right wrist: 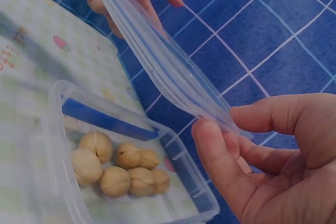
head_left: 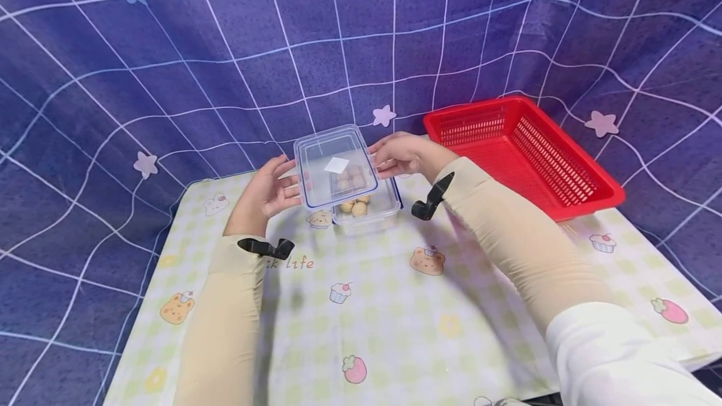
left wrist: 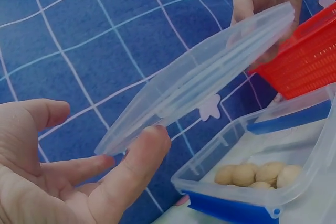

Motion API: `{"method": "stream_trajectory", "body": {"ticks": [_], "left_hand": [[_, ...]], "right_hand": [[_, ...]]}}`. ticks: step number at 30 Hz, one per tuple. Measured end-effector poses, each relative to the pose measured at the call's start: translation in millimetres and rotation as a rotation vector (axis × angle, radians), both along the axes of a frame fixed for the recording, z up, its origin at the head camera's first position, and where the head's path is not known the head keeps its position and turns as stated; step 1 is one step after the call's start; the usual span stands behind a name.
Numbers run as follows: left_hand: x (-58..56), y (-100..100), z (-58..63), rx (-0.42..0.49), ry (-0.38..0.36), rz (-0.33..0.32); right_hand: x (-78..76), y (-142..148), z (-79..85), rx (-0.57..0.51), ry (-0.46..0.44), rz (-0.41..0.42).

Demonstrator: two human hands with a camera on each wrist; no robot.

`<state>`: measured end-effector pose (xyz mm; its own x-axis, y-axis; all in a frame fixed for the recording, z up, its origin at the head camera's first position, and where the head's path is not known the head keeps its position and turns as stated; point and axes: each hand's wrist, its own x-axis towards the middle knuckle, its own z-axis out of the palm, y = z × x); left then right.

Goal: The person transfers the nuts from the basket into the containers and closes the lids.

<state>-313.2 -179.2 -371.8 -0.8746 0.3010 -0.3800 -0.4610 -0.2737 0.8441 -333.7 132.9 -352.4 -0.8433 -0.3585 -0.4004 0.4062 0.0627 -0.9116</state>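
Note:
A clear plastic lid (head_left: 333, 177) with a blue seal line and a small white label is held up, tilted, between both hands. My left hand (head_left: 273, 190) supports its left edge on extended fingers, with another digit (left wrist: 50, 113) apart from the lid in the left wrist view. At the opposite edge my right hand (head_left: 397, 154) pinches the lid between thumb and fingers. Below the lid, a clear plastic food container (head_left: 369, 221) with blue side clips stands uncovered on the table. Several walnuts (right wrist: 115, 181) lie inside it, partly seen through the lid in the head view.
A red plastic basket (head_left: 507, 149) stands at the back right, beyond the right forearm. The table (head_left: 316, 318) has a green checked cloth with printed cartoons. A blue grid-patterned curtain (head_left: 225, 49) hangs behind. Black camera mounts (head_left: 431, 198) are strapped to both wrists.

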Motion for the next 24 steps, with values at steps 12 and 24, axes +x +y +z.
{"method": "stream_trajectory", "body": {"ticks": [12,24], "left_hand": [[-3.0,26.3,2.5,-0.036,0.056,-0.047],[-3.2,36.4,-0.8,-0.131,0.27,0.066]], "right_hand": [[9.9,19.5,3.8,0.037,0.016,-0.004],[3.3,34.1,1.1,0.007,-0.053,-0.037]]}}
